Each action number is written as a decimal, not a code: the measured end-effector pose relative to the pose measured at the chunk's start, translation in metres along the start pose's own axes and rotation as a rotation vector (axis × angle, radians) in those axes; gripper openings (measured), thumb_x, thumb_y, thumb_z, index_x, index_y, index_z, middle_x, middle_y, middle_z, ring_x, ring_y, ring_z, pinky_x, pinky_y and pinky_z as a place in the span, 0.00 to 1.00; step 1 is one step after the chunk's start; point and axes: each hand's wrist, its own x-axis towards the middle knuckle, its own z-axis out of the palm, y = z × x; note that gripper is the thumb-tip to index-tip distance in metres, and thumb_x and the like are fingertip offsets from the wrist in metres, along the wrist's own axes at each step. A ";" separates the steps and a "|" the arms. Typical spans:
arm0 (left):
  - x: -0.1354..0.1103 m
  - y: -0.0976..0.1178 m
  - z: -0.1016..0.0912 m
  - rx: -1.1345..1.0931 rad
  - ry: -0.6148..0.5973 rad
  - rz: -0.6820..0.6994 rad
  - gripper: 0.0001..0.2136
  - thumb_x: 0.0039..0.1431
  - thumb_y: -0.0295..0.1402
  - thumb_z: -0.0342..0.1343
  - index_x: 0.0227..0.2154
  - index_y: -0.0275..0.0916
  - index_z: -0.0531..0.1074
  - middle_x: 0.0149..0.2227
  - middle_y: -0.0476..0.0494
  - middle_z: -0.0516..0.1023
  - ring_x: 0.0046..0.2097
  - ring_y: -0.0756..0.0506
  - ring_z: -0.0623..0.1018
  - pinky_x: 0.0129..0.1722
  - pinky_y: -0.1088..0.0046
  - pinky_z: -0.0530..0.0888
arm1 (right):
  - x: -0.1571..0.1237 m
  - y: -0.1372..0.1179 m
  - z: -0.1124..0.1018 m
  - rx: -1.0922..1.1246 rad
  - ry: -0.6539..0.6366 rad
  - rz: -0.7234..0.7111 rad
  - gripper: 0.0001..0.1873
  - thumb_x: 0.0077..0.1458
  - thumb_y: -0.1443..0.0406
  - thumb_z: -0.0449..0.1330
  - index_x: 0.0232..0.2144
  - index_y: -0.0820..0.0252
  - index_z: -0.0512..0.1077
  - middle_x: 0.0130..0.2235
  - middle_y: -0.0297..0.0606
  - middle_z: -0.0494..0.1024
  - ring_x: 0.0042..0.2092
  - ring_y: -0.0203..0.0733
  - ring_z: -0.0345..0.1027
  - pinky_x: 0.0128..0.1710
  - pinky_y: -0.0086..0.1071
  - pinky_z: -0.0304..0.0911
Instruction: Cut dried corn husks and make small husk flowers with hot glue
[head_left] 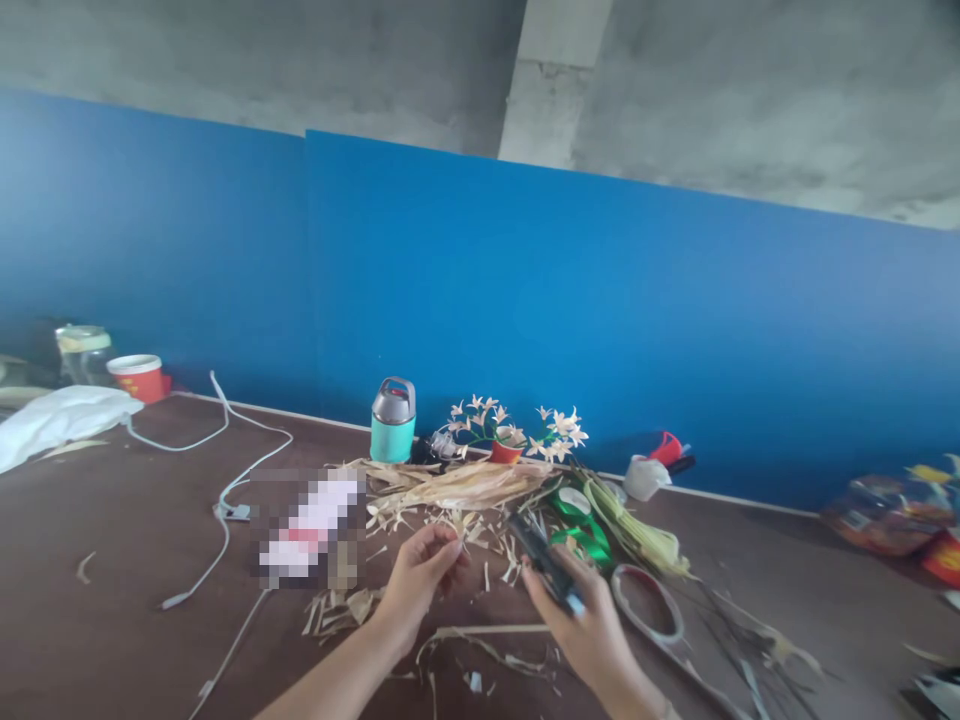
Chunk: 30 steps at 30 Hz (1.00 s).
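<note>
My left hand is closed in a pinch, thumb against fingers, above the husk scraps. A small pale husk piece shows at its fingertips; its exact shape is unclear. My right hand wraps round a black handheld tool, blurred, whose kind I cannot make out. Behind the hands lies a heap of dried husk strips. Beyond it, pale star-shaped flowers on green stems rise around a small red pot. Green ribbon lies just past my right hand.
A roll of tape and a bundle of greenish stalks lie to the right. A turquoise flask stands by the blue partition. White cable runs across the table's left side, near a red tub.
</note>
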 end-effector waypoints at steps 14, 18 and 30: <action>0.001 0.001 0.001 -0.044 0.006 -0.082 0.12 0.45 0.38 0.61 0.24 0.37 0.66 0.21 0.50 0.76 0.21 0.53 0.72 0.19 0.81 0.61 | -0.013 0.003 0.030 0.062 -0.294 -0.088 0.06 0.50 0.71 0.53 0.28 0.59 0.70 0.29 0.37 0.71 0.30 0.39 0.68 0.32 0.29 0.66; -0.001 0.002 0.001 -0.006 0.014 -0.093 0.12 0.45 0.39 0.61 0.24 0.38 0.65 0.19 0.52 0.74 0.19 0.53 0.71 0.16 0.82 0.58 | -0.012 0.001 0.029 0.076 -0.328 -0.083 0.08 0.50 0.71 0.53 0.32 0.58 0.71 0.32 0.39 0.73 0.34 0.40 0.70 0.35 0.29 0.67; 0.001 0.003 0.001 0.034 0.069 -0.073 0.12 0.42 0.38 0.62 0.21 0.35 0.68 0.17 0.55 0.67 0.18 0.56 0.63 0.19 0.81 0.56 | -0.021 0.019 0.034 0.030 -0.125 -0.143 0.06 0.49 0.64 0.56 0.30 0.56 0.72 0.32 0.40 0.76 0.34 0.45 0.72 0.34 0.34 0.70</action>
